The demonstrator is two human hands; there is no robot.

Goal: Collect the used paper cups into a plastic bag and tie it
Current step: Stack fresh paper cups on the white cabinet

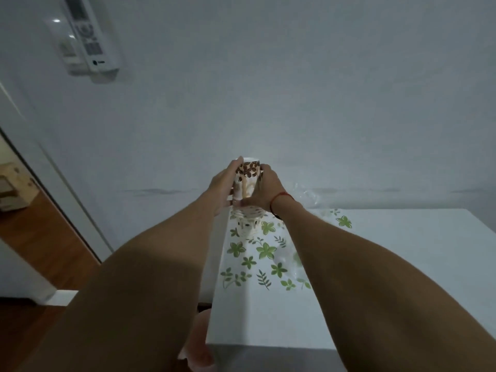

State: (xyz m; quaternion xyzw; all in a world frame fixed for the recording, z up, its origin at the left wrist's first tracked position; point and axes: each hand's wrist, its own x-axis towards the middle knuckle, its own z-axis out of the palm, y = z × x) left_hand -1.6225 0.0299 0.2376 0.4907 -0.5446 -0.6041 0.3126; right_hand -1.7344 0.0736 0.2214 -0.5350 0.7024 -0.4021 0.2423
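I read dim, flat, bluish lighting. The table (389, 264) gloss mirrors objects. Wide-angle distortion bends the frame edges; detail is soft.

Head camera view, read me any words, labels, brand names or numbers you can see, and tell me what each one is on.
No text here can be read.
Remote control in its wall holder: buttons and a dark logo mark near its lower end, too blurred to read.
Paper cup held between both hands: coffee-bean print only, no lettering visible.
Table: green leaf and flower pattern, no words.
Plastic bag: clear, no print visible.
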